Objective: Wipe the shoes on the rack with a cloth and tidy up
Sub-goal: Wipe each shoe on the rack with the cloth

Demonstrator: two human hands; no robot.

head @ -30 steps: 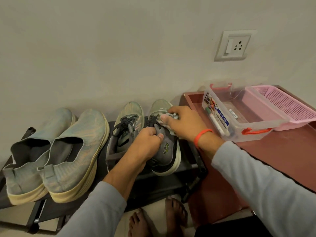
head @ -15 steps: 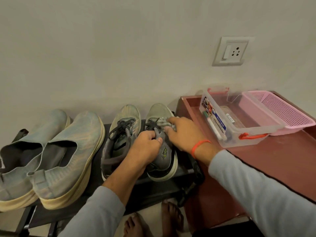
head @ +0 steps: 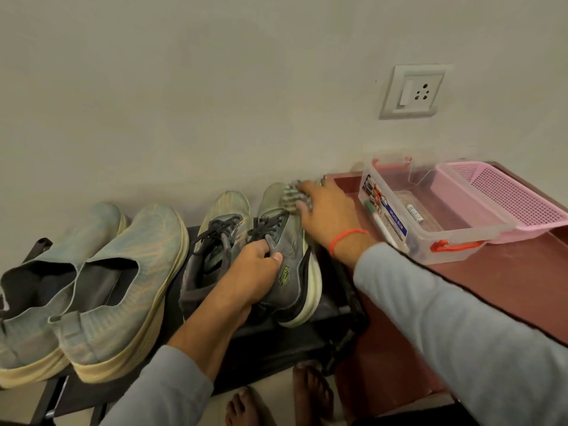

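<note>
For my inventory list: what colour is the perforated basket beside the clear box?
Pink: the basket shows best in the head view, the only one.

Black rack (head: 255, 336) bearing four shoes; red-brown table (head: 507, 290) under clear box (head: 430, 210), pink basket (head: 504, 195)
</note>
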